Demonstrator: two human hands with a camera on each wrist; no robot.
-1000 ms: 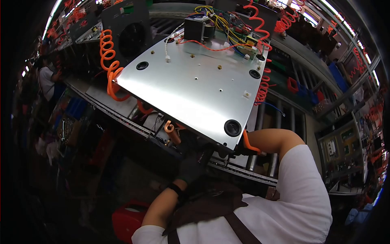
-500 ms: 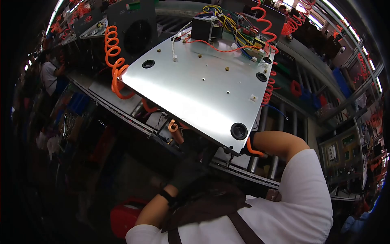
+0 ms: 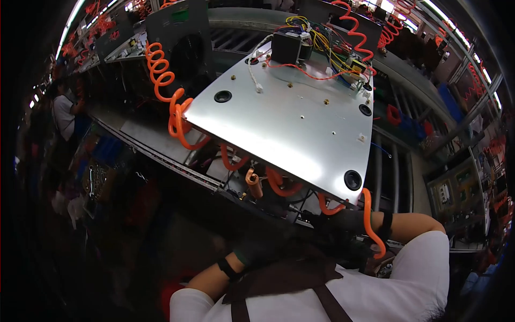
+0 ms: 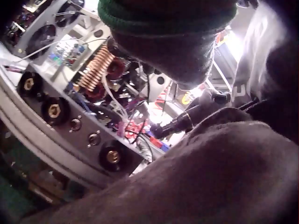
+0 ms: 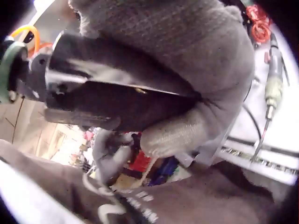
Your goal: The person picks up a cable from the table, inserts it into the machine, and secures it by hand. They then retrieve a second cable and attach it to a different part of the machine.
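Right grip (image 5: 205,60) curled round black tool (image 5: 117,95) | by near right corner of panel (image 3: 279,131) | left grip (image 4: 163,58): can't tell from here

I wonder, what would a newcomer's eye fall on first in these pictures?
Probably the shiny metal panel in the middle of the head view, with multicoloured wires bunched at its far end. Next, perhaps, the orange coiled hose by its left corner, then the gloved right hand gripping a black tool in the right wrist view.
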